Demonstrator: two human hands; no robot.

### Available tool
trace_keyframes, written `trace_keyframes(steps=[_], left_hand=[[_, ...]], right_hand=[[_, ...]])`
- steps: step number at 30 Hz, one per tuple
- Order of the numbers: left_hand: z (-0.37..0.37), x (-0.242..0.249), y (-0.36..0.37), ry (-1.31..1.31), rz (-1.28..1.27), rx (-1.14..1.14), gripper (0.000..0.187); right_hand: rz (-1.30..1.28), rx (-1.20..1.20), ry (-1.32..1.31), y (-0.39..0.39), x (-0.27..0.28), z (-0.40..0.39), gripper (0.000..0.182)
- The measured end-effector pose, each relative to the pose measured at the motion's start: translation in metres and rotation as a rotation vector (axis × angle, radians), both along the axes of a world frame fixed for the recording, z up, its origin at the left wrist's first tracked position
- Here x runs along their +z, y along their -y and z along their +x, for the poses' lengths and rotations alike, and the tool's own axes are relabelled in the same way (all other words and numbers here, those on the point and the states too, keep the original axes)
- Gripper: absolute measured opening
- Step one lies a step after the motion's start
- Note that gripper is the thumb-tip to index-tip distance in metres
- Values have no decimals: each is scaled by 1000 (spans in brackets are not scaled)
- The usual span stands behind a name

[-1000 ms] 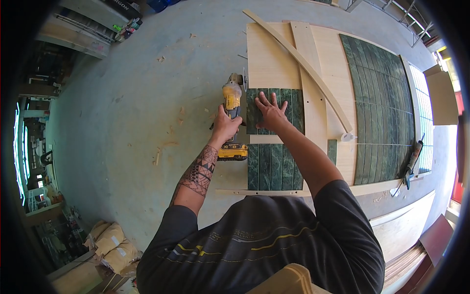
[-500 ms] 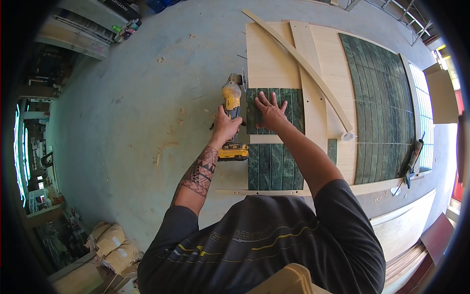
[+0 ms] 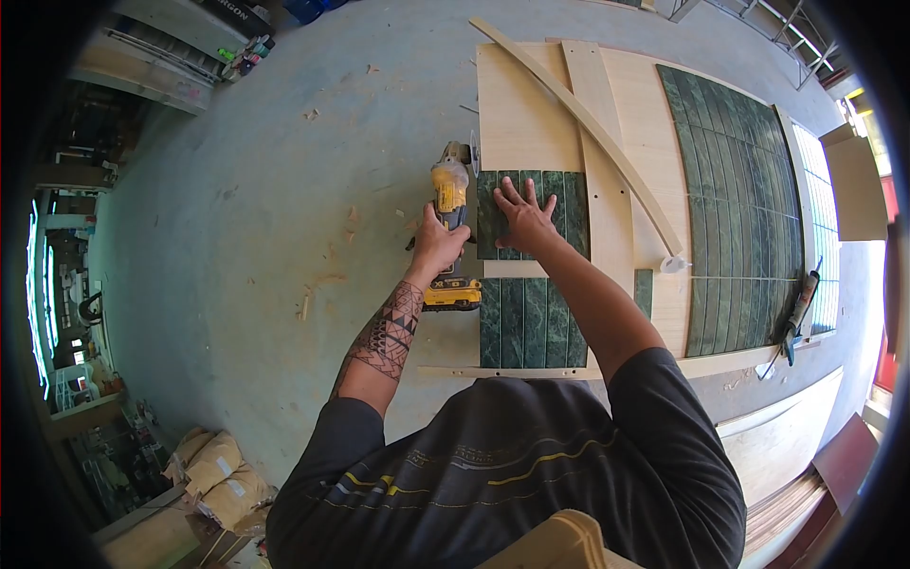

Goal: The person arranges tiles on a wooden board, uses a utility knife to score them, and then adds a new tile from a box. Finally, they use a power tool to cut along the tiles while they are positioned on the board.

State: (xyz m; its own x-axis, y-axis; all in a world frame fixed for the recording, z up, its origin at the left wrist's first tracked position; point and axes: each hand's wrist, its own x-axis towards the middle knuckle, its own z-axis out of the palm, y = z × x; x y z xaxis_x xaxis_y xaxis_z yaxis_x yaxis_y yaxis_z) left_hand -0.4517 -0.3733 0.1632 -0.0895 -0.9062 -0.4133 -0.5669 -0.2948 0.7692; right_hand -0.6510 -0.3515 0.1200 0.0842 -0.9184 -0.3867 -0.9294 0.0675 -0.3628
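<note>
My left hand [image 3: 441,248] is wrapped round the body of a yellow and black cordless angle grinder [image 3: 449,190]. The grinder's thin disc [image 3: 475,152] stands upright at the left edge of the wooden board [image 3: 526,109], near the top left corner of a dark green tile piece [image 3: 569,223]. My right hand [image 3: 527,220] lies on that tile piece with fingers spread. Below it, across a strip of bare wood, is a second green tile piece [image 3: 533,327], partly covered by my right forearm.
A wooden strip [image 3: 588,123] lies diagonally over the board. A white nozzle or cap [image 3: 674,265] sits at its lower end. Larger green tiling [image 3: 739,218] is to the right, with a caulking gun [image 3: 799,313] on its edge. Paper sacks [image 3: 223,474] stand lower left.
The grinder and its disc have shifted very slightly to the right. My right hand has stayed in place on the tile piece.
</note>
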Motion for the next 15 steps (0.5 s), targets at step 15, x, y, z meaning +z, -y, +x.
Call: trace_keyframes(steps=[15], left_hand=[[-1,-1,-1,1,-11,13,61]], right_hand=[[1,-9,8,-1,3,0,116]])
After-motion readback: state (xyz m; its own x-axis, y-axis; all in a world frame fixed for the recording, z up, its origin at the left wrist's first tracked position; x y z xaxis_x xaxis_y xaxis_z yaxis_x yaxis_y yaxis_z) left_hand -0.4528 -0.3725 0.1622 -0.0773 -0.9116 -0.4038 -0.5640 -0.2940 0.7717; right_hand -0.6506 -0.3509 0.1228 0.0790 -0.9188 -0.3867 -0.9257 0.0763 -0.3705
